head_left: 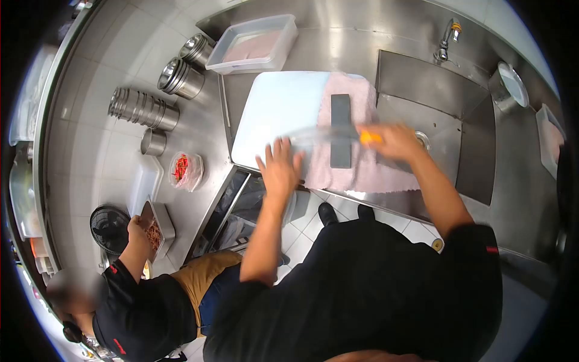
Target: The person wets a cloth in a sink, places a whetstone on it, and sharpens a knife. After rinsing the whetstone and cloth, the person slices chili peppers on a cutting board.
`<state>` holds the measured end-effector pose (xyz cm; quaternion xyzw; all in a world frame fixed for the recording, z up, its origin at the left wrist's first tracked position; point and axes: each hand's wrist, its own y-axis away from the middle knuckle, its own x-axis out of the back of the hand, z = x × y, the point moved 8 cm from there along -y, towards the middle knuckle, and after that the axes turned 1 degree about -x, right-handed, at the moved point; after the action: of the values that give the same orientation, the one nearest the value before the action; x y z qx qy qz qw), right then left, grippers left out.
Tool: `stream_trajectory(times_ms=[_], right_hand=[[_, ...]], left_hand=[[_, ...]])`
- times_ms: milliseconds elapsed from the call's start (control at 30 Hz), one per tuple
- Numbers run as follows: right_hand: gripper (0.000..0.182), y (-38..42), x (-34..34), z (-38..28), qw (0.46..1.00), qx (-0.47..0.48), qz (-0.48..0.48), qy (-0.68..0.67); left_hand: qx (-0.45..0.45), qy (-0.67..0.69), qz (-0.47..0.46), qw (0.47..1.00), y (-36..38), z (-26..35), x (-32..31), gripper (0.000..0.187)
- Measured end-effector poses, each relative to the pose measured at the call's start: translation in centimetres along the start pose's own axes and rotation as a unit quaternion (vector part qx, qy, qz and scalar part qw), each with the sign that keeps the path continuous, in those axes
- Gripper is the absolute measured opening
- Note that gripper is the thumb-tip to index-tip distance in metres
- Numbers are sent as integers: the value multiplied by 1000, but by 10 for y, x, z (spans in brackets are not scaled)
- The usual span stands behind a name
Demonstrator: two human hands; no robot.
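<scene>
In my right hand [395,143] is a knife [370,137] with an orange-yellow handle. Its blade is smeared by motion and reaches left across a dark grey sharpening stone [341,107]. The stone lies lengthwise on a pink towel [362,175], which is spread over the right side of a white cutting board [274,108] and hangs toward the sink. My left hand [280,170] has its fingers spread, over the board's front edge, with the fingertips close to the blade's tip end.
A sink [422,108] with a tap [446,42] is at right. Behind the board stands a plastic tub [253,45]. Steel containers [145,108] and a bag of red chillies [186,171] line the left counter. A co-worker [145,308] there holds a metal tray [161,232].
</scene>
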<state>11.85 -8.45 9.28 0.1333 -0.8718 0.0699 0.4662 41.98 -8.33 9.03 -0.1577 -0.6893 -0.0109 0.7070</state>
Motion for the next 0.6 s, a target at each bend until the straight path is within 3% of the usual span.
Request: stream_trajectory(times_ms=[67,133,233,300,400,467,600], right_hand=[[49,46,-5,-14,998,-5,-54,23],[51,36,-4,-6,999,20,-33,6],[52,-21,7,1,1000,27,1,-6],[51,-78,11,10,999,-23,-45,-1],[52,-71,5,11,998,24,6,-63],[52,-14,0,5,1000,-4,-6,-7],[51,60,-11,-14,999,1,-53,-4]], left_hand=[[21,-4,-25,999,63,21,17,67],[49,6,-48,998,69,25,21,67],[45,28,11,999,3,-2,-9,65],[55,33,-8,998,-56,-21,-16,62],[34,7,-16,999,-65,-16,-4,60],[15,-32,6,999,-11,2,2,60],[49,6,-46,998,72,24,14,68]])
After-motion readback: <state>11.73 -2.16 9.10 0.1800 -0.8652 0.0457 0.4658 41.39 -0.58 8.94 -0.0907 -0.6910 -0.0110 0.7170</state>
